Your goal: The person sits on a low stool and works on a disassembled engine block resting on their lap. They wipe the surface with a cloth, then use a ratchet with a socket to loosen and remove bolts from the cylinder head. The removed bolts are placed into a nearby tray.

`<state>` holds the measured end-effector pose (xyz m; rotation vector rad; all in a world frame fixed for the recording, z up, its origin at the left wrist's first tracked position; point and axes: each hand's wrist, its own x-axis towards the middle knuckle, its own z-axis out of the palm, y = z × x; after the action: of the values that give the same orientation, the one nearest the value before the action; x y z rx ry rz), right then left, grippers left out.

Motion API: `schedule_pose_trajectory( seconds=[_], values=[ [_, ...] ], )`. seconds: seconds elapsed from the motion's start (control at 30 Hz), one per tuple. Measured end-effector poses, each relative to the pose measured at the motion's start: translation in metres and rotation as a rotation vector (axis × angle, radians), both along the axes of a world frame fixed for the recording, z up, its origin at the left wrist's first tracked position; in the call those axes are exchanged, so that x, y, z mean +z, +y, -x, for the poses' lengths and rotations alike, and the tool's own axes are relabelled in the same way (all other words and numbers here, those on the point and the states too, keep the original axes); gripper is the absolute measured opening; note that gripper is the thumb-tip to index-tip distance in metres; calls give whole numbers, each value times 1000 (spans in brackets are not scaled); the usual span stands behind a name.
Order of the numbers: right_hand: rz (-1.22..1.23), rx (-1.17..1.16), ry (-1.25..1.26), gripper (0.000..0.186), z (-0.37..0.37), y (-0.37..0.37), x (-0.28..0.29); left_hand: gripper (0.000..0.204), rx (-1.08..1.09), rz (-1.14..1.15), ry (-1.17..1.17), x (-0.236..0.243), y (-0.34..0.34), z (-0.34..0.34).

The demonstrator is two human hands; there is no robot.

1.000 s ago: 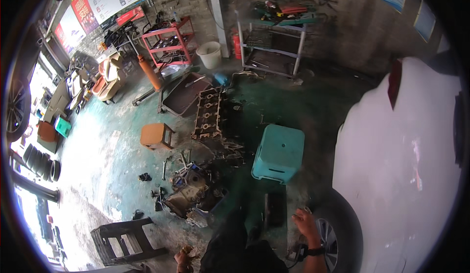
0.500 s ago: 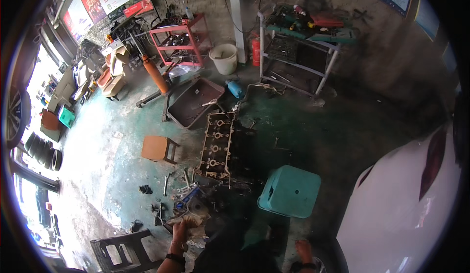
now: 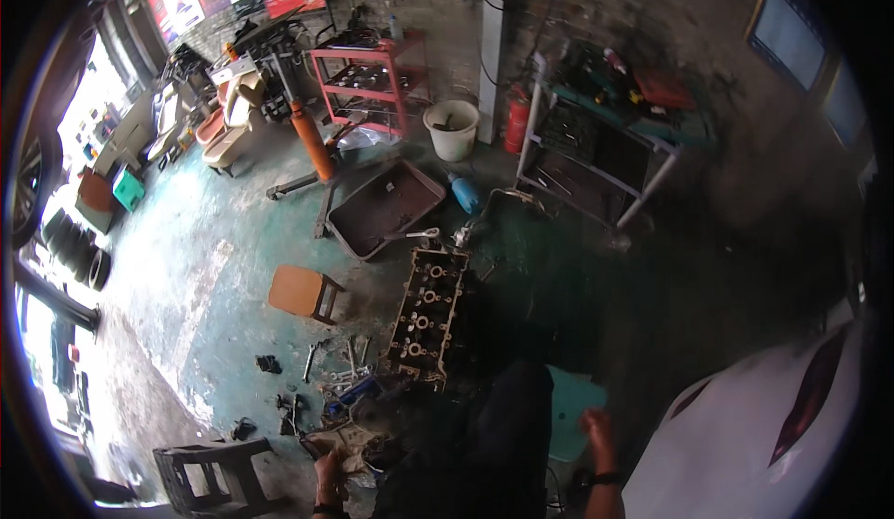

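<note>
My left hand (image 3: pixel 331 472) hangs low, over or beside a crumpled brown wrapping (image 3: pixel 349 444) on the floor; whether it touches is unclear, and its fingers are too blurred to read. My right hand (image 3: pixel 598 431) is raised in front of the teal plastic stool (image 3: pixel 568 393), its fingers curled in with nothing visible in them. My dark-clothed leg covers the stool's left part. Ahead lies a long metal engine part (image 3: pixel 426 319), its top lined with round openings. Wrenches (image 3: pixel 310 363) and a blue tool or part (image 3: pixel 358 390) lie left of its near end.
A brown-topped stool (image 3: pixel 296 291) stands left of the engine part, and a dark drip tray (image 3: pixel 424 184) behind it. A black frame (image 3: pixel 209 477) lies near left. A white car (image 3: pixel 745 435) borders the right. Further back are a red tool cart (image 3: pixel 405 100), bucket (image 3: pixel 452 137) and grey trolley (image 3: pixel 643 198).
The view has shifted, and my leg now covers part of the teal stool. My right hand has come up and forward to the stool; my left remains low near the brown wrapping.
</note>
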<state>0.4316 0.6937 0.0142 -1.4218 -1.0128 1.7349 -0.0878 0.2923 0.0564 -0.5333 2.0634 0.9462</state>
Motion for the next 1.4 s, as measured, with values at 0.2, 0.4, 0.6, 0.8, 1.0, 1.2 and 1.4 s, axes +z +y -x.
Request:
schedule_pose_trajectory(
  seconds=[0.2,0.4,0.6,0.8,1.0,1.2,1.4],
  values=[
    [-148,163,-110,25,117,110,158,30,391,-114,-50,-16,-31,-70],
    [-129,600,-170,31,248,160,170,30,229,-52,111,-59,17,-83],
    [-38,1230,-422,37,336,205,66,31,753,-547,437,-33,156,-99],
    [125,1529,-384,41,340,225,-29,29,550,-299,-53,-22,298,-149],
    [-71,2018,-625,31,296,185,-138,26,663,-193,-361,-75,384,-192],
    [-75,2058,-725,29,246,147,-218,36,638,151,-401,-202,355,-253],
    [-174,2124,-764,29,203,138,-276,38,583,200,-77,-279,328,-294]
  ],
)
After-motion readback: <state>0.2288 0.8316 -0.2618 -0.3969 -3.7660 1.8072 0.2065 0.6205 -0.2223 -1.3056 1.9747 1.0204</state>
